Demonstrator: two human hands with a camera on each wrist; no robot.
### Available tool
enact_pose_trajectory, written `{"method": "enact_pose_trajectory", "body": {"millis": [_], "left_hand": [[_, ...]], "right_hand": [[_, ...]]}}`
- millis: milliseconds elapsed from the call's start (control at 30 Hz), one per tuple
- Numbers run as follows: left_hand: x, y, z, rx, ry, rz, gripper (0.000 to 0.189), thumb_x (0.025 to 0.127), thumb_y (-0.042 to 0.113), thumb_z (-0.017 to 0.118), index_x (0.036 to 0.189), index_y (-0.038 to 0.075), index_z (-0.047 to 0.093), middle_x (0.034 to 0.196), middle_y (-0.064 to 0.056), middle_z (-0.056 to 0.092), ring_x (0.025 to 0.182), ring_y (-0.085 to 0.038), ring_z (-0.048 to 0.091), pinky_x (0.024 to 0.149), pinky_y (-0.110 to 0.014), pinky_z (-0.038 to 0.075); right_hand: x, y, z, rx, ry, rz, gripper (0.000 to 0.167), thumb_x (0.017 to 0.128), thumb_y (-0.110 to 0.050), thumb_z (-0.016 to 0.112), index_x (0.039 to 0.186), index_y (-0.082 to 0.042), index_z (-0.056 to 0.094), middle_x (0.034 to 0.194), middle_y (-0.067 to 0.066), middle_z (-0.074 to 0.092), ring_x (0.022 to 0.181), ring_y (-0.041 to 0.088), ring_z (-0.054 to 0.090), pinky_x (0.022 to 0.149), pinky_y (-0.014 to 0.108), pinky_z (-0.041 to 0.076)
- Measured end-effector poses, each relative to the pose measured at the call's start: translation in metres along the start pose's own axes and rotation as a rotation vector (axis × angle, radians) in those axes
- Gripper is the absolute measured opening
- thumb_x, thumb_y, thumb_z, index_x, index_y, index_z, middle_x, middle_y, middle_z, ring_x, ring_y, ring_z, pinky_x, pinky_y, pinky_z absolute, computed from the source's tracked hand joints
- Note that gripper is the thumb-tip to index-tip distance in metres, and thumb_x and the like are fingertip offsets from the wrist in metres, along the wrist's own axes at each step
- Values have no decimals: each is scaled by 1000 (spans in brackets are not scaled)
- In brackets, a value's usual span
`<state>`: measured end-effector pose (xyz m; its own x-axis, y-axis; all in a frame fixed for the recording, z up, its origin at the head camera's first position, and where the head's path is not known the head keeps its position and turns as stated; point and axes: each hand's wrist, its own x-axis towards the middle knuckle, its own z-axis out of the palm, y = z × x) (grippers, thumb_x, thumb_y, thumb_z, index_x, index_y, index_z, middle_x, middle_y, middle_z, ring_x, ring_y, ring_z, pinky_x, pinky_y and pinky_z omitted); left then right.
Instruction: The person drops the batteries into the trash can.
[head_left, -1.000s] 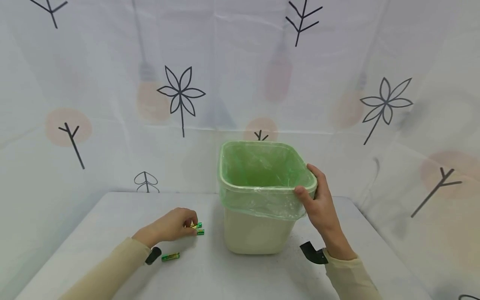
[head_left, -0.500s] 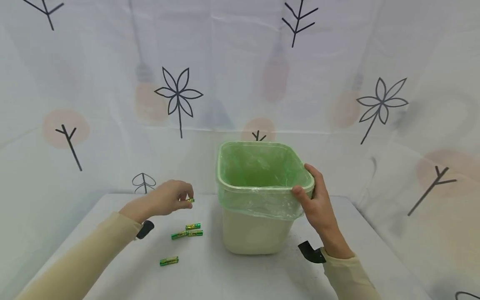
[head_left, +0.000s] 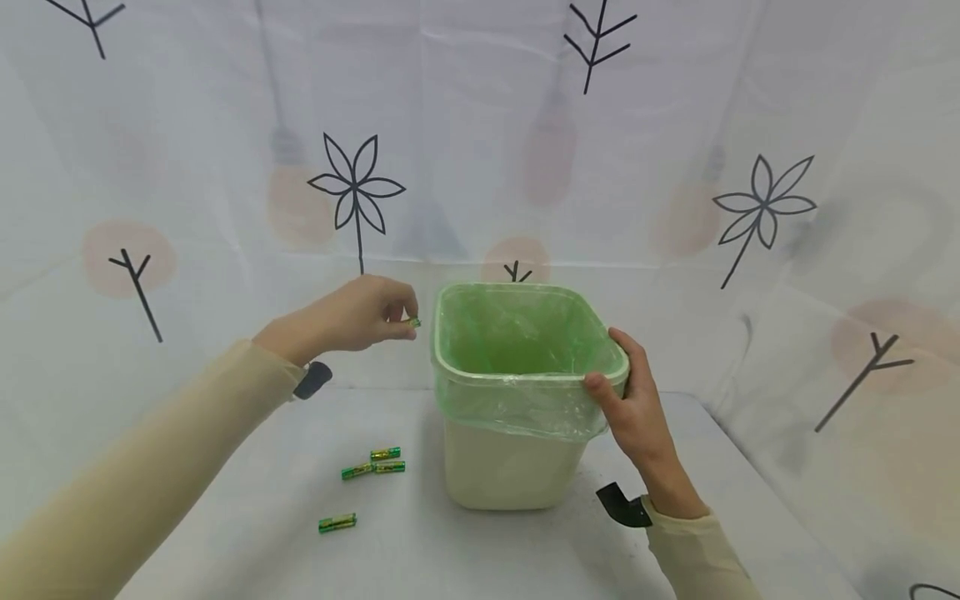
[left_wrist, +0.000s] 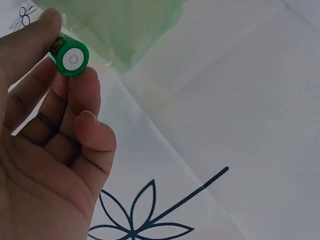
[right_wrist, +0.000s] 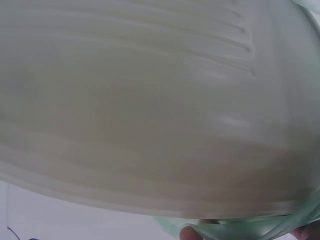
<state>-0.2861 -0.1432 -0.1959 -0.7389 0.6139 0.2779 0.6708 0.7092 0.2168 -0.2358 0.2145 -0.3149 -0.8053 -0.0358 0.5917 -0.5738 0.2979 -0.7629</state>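
My left hand (head_left: 356, 315) pinches a green battery (left_wrist: 71, 56) between thumb and fingers, raised just left of the rim of a trash bin (head_left: 517, 475). In the left wrist view the battery's flat end faces the camera. A thin green plastic liner (head_left: 517, 408) lines the bin and folds over its rim. My right hand (head_left: 637, 412) grips the rim on the right, thumb at the front and fingers behind. The right wrist view is mostly the bin's pale wall (right_wrist: 125, 110), with fingertips at the bottom edge.
Several green batteries lie on the white table (head_left: 465, 558) left of the bin: a cluster with one battery (head_left: 389, 467) near the bin, and a single battery (head_left: 337, 522) nearer the front. A patterned white cloth (head_left: 465, 150) hangs behind.
My left hand has picked a battery from the table cluster, lifted it, and carried it up and right to beside the bin rim. The right hand still holds the bin.
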Motion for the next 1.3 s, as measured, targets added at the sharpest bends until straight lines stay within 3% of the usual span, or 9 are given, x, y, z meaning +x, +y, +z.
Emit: {"method": "enact_pose_trajectory", "body": {"millis": [267,400,567,800,1100,1300], "left_hand": [[33,25,-9,-34,12,75,13,86,20,73,93,12,64,73,-1,56,67,-17,50,63,-32,44],[48,37,-3,-52,9,95,14,86,21,72,94,12,64,74,-1,57,69,-17,51,66,-31,44],[61,50,12,-85,-46,84,14,88,22,70,97,13,64,77,-2,57,71,-16,51,67,-30,45],[70,59,29,-84,-67,105,14,88,21,70,97,11,64,78,-2,57,72,-15,51,68,-28,44],[78,61,46,-43,-58,153,17,88,25,70,98,13,65,79,2,58,72,-13,52,68,-27,43],[78,61,53,-78,-87,144,19,89,27,69,101,13,64,80,2,58,73,-13,53,70,-27,44]], "right_hand": [[-2,0,0,-17,-3,18,66,94,-26,61,149,-20,24,133,15,43,106,21,50,83,18,44],[0,0,0,-13,5,18,67,94,-27,62,149,-20,25,131,15,44,106,21,50,83,19,44],[1,-1,1,-16,4,28,67,93,-29,62,149,-23,25,132,14,44,107,21,50,83,19,44],[1,-1,1,-16,-6,24,66,94,-28,61,149,-24,25,134,16,43,108,22,50,84,18,44],[2,-4,0,-16,-5,17,66,94,-26,61,149,-21,25,133,16,43,107,21,49,84,17,43],[2,-4,-1,4,-6,17,67,94,-26,62,150,-18,24,134,16,42,108,21,49,85,18,42]]}}
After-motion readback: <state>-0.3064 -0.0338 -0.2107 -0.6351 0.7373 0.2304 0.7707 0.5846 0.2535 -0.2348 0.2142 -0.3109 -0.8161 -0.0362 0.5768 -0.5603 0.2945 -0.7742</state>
